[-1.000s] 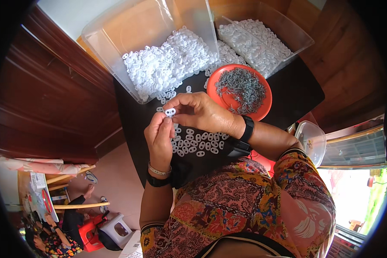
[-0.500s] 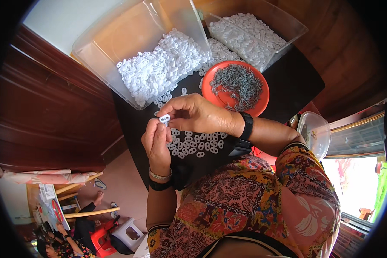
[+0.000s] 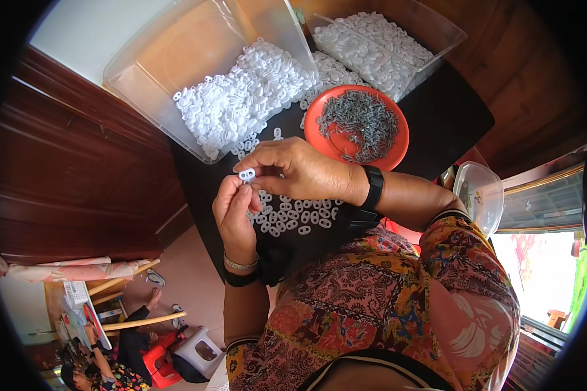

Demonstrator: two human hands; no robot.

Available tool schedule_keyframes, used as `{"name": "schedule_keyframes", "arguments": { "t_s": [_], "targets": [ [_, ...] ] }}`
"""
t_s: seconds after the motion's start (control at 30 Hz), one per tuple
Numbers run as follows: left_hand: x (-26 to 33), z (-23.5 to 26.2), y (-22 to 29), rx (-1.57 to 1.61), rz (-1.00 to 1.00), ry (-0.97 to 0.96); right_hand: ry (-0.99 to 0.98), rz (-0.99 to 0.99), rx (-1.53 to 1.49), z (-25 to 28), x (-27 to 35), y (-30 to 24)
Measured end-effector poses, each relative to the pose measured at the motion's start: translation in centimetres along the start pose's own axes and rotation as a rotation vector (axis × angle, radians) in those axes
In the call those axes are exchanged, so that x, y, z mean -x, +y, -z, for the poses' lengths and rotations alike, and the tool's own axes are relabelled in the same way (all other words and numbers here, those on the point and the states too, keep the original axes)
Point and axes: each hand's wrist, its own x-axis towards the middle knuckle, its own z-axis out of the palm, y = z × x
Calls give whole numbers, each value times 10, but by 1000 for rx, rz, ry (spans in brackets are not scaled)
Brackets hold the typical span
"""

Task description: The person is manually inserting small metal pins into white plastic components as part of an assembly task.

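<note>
White plastic link (image 3: 246,174), a small two-holed piece, is pinched between the fingertips of both hands just above the near edge of the black table (image 3: 437,124), its long axis running left to right across the person's front. Left hand (image 3: 233,215) grips it from below with thumb and forefinger closed narrow, while the right hand (image 3: 300,171) closes on it from above and the right. Beyond the hands, on that table, lie loose white links (image 3: 293,218), an orange dish of grey pins (image 3: 357,125) and two clear bins (image 3: 176,72).
</note>
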Motion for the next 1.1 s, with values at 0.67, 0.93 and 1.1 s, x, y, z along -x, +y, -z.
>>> {"name": "schedule_keyframes", "arguments": {
  "t_s": [0.67, 0.93, 1.1],
  "targets": [
    [2, 3, 0, 18, 31, 17, -15, 66, 96, -1, 0, -2],
    [3, 0, 5, -51, -6, 19, -18, 70, 108, -1, 0, -4],
    [3, 1, 5, -55, -18, 21, -35, 83, 122, 0, 0, -3]
  ]
}}
